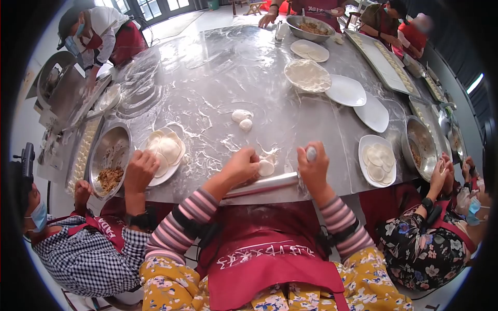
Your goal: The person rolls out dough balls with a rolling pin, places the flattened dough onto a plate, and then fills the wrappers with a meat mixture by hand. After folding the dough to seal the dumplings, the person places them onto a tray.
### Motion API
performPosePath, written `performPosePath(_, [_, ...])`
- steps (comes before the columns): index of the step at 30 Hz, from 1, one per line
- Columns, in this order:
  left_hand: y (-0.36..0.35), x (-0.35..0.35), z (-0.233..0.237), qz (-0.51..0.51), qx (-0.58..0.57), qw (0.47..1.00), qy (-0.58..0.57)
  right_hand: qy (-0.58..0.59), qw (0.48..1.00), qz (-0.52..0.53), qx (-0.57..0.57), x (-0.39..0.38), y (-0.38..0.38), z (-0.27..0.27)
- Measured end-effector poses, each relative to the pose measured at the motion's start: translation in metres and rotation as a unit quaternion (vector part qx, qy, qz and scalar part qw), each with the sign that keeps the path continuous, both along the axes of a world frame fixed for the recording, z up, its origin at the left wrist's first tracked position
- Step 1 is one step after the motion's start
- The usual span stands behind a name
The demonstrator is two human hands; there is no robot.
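Note:
My left hand (241,165) has its fingers curled at the left edge of a small round dough wrapper (266,167) on the floured steel table. To the right, my right hand (315,168) is closed in a fist around what looks like a rolling pin (311,154); only its rounded grey end shows, the rest hidden by my fingers. A shiny steel bar (264,185) runs along the near table edge between my forearms. Farther up lie floured dough lumps (242,116).
A plate of stacked wrappers (168,147) and a bowl of filling (111,160) sit left, beside a co-worker's hand (141,171). On the right are another wrapper plate (377,160), a filling bowl (421,147) and a co-worker's hands (441,173). White plates (346,90) stand beyond.

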State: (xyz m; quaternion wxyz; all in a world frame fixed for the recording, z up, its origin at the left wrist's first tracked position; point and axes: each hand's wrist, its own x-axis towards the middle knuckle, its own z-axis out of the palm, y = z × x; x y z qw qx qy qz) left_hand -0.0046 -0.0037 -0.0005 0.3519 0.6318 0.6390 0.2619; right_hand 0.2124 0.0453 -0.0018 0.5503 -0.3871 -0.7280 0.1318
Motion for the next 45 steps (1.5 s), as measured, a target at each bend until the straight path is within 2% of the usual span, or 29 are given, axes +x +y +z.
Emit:
performPosePath(2, [-0.008,0.003,-0.005,0.074,-0.078,0.983,-0.147,0.07,0.995,0.019,-0.075,0.009,-0.014,-0.006])
performPosePath(3, [-0.008,0.003,-0.003,0.03,-0.072,0.994,-0.083,0.057,0.998,-0.001,-0.037,0.004,-0.013,0.001])
performPosePath(4, [-0.01,0.006,-0.001,0.027,-0.076,0.993,-0.083,0.056,0.998,-0.005,-0.04,-0.001,-0.007,0.001])
performPosePath(6, [-0.005,0.011,0.005,-0.008,0.005,1.0,0.023,0.04,0.999,-0.004,-0.01,-0.015,0.015,0.0])
performPosePath(7, [-0.001,0.013,0.008,0.012,0.016,0.997,0.079,0.048,0.999,0.003,-0.014,-0.023,0.023,0.002])
performPosePath(11, [0.01,0.017,0.007,0.01,0.073,0.997,-0.003,0.035,0.999,0.01,-0.005,-0.027,0.032,0.002])
performPosePath(13, [0.008,0.015,0.011,-0.061,0.041,0.995,0.066,0.024,1.0,-0.006,-0.007,-0.014,0.013,0.005])
performPosePath(17, [-0.002,0.006,-0.004,0.002,0.05,0.999,0.012,0.03,0.998,-0.01,-0.045,0.009,-0.018,0.001])
performPosePath(19, [-0.011,0.008,0.005,-0.005,-0.022,0.999,-0.034,0.045,0.998,-0.005,-0.034,0.008,-0.018,-0.001])
performPosePath(20, [-0.011,0.01,0.009,-0.01,-0.025,0.999,-0.032,0.047,0.998,-0.009,-0.037,0.003,-0.012,0.0])
performPosePath(23, [0.001,0.013,0.012,-0.006,-0.004,0.998,0.069,0.033,0.999,-0.009,-0.006,-0.021,0.02,0.005])
performPosePath(26, [0.013,0.013,0.005,-0.043,0.004,0.999,0.015,0.038,0.999,0.018,-0.005,-0.024,0.027,0.005])
performPosePath(30, [0.01,0.007,0.007,-0.076,-0.021,0.996,0.049,0.023,1.0,-0.007,-0.014,0.005,-0.014,0.0])
performPosePath(32, [0.003,0.002,0.004,-0.051,-0.054,0.996,-0.05,0.031,0.999,-0.017,-0.021,0.01,-0.019,0.002])
performPosePath(33, [0.0,0.001,0.007,-0.068,-0.046,0.995,-0.063,0.03,0.999,-0.009,-0.031,0.01,-0.02,0.003])
performPosePath(39, [0.012,0.013,0.015,-0.08,0.028,0.996,0.022,0.038,0.999,0.008,-0.013,-0.024,0.027,0.004])
performPosePath(41, [0.016,0.012,0.014,-0.1,0.012,0.995,0.025,0.022,1.0,0.011,-0.005,-0.025,0.03,0.004])
performPosePath(45, [0.007,0.008,0.011,-0.1,0.003,0.994,0.049,0.01,1.0,-0.013,0.003,0.005,-0.013,0.003])
